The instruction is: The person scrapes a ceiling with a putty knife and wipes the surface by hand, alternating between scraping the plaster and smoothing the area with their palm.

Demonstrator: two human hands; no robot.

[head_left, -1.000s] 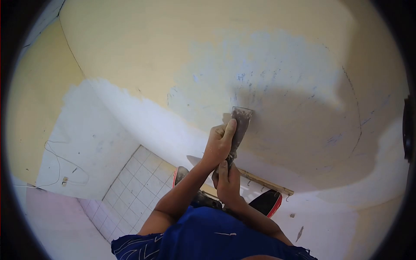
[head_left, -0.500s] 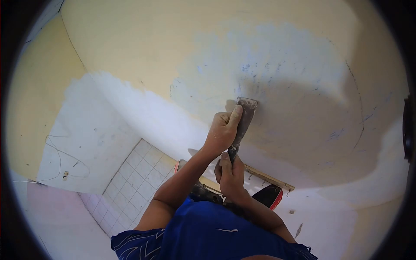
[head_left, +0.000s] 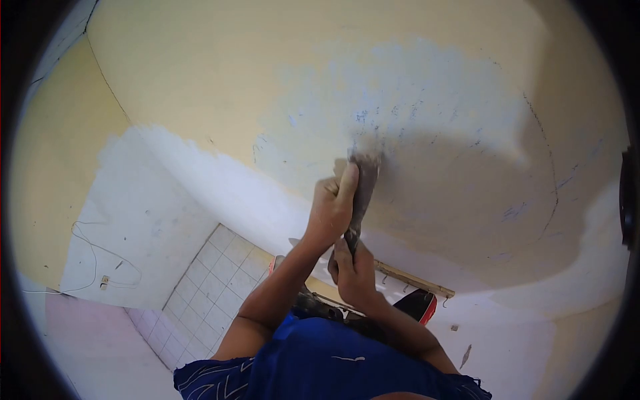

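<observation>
A metal scraper (head_left: 364, 185) lies with its blade flat against the yellow wall (head_left: 200, 73), at the lower edge of a pale scraped patch (head_left: 413, 100). My left hand (head_left: 331, 210) wraps the upper part of the tool, with its fingers pressing along the blade. Just below, my right hand (head_left: 353, 273) is closed round the handle. The blade tip is blurred with motion.
A wooden rail with hooks (head_left: 413, 283) runs along the wall under my hands. A red and black object (head_left: 420, 307) lies below it. The white tiled floor (head_left: 207, 293) is at lower left. A loose cable and socket (head_left: 103, 283) hang on the white wall section.
Both hands have pushed the scraper up the wall and slightly to the left. The blade now sits higher, at the edge of the scraped patch.
</observation>
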